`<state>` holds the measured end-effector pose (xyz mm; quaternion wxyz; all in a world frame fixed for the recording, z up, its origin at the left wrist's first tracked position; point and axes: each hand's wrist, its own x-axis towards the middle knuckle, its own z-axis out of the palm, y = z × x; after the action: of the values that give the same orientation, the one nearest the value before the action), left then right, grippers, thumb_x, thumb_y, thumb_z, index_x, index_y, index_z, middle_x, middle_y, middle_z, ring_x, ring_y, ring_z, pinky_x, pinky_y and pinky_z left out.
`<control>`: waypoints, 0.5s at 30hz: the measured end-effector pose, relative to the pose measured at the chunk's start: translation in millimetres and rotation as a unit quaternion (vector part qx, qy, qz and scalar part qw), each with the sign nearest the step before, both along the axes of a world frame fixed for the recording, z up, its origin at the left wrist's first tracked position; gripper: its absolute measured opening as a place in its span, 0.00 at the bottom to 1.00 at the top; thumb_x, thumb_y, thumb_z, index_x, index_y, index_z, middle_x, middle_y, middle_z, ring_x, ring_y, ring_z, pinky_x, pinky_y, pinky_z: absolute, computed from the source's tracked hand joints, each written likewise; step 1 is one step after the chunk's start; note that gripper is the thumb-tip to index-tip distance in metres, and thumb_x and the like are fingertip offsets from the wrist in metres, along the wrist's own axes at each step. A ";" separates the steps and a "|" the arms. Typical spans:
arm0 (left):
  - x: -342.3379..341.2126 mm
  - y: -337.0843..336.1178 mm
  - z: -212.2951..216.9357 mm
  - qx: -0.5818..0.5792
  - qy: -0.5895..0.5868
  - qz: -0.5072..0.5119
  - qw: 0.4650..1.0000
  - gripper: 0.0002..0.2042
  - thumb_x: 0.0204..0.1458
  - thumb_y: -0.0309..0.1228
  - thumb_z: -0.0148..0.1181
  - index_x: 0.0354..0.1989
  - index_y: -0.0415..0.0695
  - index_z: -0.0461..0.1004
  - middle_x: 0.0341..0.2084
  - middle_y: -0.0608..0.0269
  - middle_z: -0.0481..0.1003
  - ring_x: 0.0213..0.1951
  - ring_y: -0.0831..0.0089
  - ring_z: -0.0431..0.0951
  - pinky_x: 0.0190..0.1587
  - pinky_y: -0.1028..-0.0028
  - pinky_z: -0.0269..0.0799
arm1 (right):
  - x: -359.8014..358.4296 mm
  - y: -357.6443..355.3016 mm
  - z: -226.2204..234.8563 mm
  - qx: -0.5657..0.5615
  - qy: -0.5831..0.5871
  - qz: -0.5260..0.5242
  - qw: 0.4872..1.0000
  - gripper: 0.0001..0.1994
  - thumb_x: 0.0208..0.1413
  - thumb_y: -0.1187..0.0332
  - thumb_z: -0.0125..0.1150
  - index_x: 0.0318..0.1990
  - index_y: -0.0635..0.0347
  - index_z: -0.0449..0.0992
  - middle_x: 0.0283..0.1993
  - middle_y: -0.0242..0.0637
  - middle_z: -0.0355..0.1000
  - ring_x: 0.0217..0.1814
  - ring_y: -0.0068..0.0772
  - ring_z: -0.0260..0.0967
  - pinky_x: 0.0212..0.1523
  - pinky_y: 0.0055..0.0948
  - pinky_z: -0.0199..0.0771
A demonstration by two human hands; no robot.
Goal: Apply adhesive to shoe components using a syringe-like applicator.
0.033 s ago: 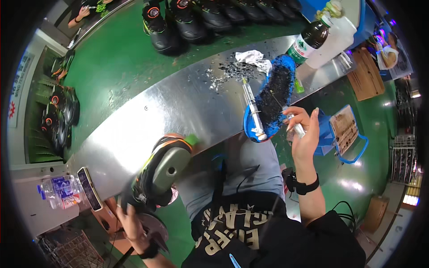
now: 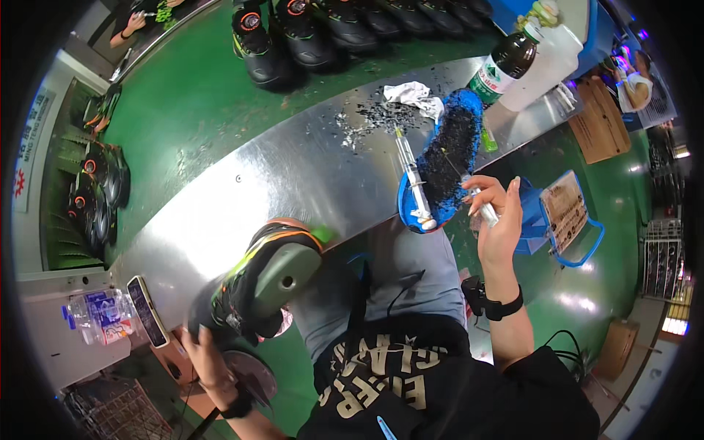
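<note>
My left hand is closed around the toe end of a black shoe with orange and green trim. A grey-green last with a round hole fills the shoe's opening, tilted up by the bench's near edge. In my right hand is a syringe, its thin needle pointing up and left over a blue shoe-sole-shaped piece. Black crumbs cover that piece. A second syringe lies along its left side, with small white lumps at its lower end. My left fingers are partly hidden.
On the metal bench are black scraps, a crumpled white cloth, a dark drink bottle and a phone. Several black shoes line the far side. A blue stool-like thing stands right.
The shoe has shifted slightly to the right and turned a little. My left hand has moved slightly up and left with it. My right hand is nearly still.
</note>
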<state>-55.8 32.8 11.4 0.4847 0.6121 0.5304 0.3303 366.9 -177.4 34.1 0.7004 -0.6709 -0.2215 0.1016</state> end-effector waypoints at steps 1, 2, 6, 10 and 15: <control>8.8 20.7 6.0 -0.007 -0.016 0.050 0.999 0.24 0.54 0.36 0.55 0.55 0.35 0.62 0.45 0.58 0.69 0.44 0.71 0.70 0.48 0.73 0.65 | -2.5 -1.4 1.8 -0.007 0.001 -0.012 1.000 0.35 0.66 0.54 0.20 0.15 0.67 0.67 0.34 0.48 0.72 0.35 0.29 0.64 0.42 0.26 0.62; 22.6 37.0 10.6 -0.003 -0.060 0.067 0.996 0.21 0.55 0.36 0.55 0.53 0.35 0.63 0.44 0.59 0.70 0.43 0.72 0.70 0.48 0.73 0.65 | -4.2 -3.3 2.9 -0.011 0.008 -0.015 1.000 0.35 0.66 0.54 0.20 0.14 0.67 0.67 0.34 0.48 0.73 0.35 0.29 0.64 0.42 0.26 0.62; 90.8 76.0 30.0 0.039 -0.152 0.036 0.987 0.17 0.56 0.33 0.52 0.50 0.35 0.66 0.40 0.59 0.71 0.41 0.73 0.71 0.47 0.75 0.66 | -10.5 -11.6 5.1 -0.042 -0.002 -0.022 0.999 0.35 0.66 0.54 0.20 0.15 0.67 0.66 0.34 0.47 0.73 0.35 0.29 0.64 0.42 0.26 0.61; 153.6 85.2 50.5 0.130 -0.177 -0.114 0.969 0.20 0.52 0.32 0.55 0.52 0.35 0.65 0.43 0.56 0.71 0.45 0.71 0.71 0.51 0.74 0.64 | -19.7 -5.2 21.3 -0.081 -0.060 -0.027 0.995 0.34 0.67 0.54 0.21 0.16 0.67 0.66 0.32 0.47 0.72 0.35 0.29 0.65 0.42 0.26 0.62; 217.4 78.4 78.4 0.150 -0.246 -0.300 0.909 0.26 0.44 0.35 0.64 0.50 0.35 0.65 0.41 0.54 0.73 0.42 0.69 0.74 0.48 0.72 0.68 | -28.4 22.4 72.7 0.111 -0.158 0.177 0.965 0.33 0.66 0.58 0.19 0.18 0.62 0.69 0.27 0.45 0.69 0.30 0.32 0.63 0.35 0.30 0.61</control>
<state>161.6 111.3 89.8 0.5784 0.7073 0.1292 0.3853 338.5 -154.9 106.8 0.6973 -0.5465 -0.4547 0.0910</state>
